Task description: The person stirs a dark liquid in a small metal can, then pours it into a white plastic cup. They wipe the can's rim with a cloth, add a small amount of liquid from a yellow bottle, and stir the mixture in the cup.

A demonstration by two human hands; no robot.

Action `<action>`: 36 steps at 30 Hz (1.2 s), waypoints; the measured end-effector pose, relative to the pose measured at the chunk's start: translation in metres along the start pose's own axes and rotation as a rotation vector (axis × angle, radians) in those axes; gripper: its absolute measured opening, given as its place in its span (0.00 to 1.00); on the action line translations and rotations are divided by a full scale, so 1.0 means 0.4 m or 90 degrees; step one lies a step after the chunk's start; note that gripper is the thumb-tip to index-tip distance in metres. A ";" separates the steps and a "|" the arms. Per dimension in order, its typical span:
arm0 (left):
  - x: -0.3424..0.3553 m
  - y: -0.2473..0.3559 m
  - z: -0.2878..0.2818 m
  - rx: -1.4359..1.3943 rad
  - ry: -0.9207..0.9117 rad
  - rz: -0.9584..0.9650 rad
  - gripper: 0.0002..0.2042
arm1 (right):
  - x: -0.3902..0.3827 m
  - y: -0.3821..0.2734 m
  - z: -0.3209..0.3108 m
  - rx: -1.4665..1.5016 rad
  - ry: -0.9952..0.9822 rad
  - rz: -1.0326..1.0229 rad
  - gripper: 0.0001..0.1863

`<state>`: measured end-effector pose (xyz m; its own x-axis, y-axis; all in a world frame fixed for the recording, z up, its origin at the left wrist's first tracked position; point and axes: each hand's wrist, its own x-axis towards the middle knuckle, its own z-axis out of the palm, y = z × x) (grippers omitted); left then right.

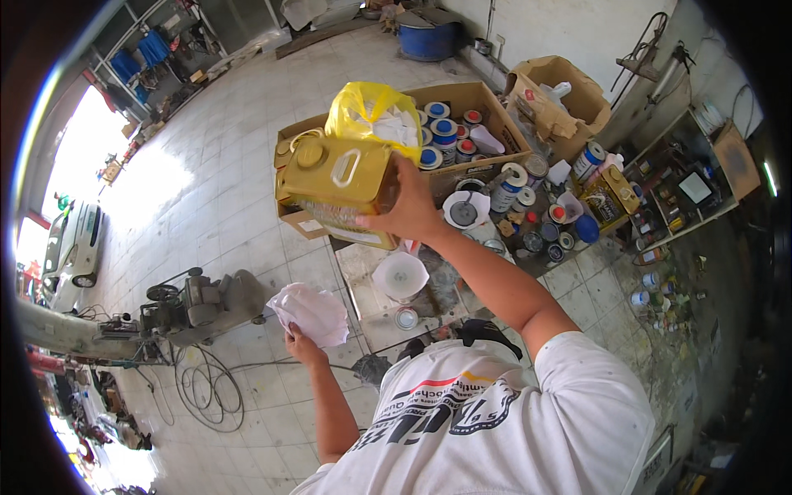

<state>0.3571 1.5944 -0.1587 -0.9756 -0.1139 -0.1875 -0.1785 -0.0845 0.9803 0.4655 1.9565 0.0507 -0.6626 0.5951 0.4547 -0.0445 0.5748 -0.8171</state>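
Observation:
My right hand (410, 206) grips the side of a gold rectangular metal can (351, 186) with a round cap and a top handle. The can is at the left end of a cardboard box (487, 107); I cannot tell whether it rests on anything. Part of another gold can shows behind its left side. My left hand (304, 342) is lower left, closed on a crumpled whitish cloth or paper (312, 313). A white paper cup (400, 276) stands on the worktop (363, 289) below the can, with a small open tin (405, 318) nearer me.
A yellow plastic bag (371, 111) and several paint cans (444, 130) fill the box. More tins, a cup of grey paint (464, 210) and another gold can (609, 198) crowd the right. A compressor (206, 305) and a coiled hose (206, 388) are at left.

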 end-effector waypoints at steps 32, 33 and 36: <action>-0.071 0.052 0.153 -0.032 0.001 0.064 0.14 | -0.288 0.106 -0.498 -0.592 0.012 0.331 0.64; -0.075 0.051 0.151 -0.023 -0.001 0.063 0.14 | -0.291 0.109 -0.498 -0.603 0.005 0.333 0.64; -0.077 0.034 0.137 -0.010 -0.005 0.058 0.14 | -0.291 0.107 -0.501 -0.632 -0.026 0.349 0.64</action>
<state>0.3779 1.6509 -0.1363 -0.9887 -0.1144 -0.0966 -0.0866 -0.0900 0.9922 0.6905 2.0244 0.0340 -0.4346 0.8955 0.0956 0.8597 0.4442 -0.2522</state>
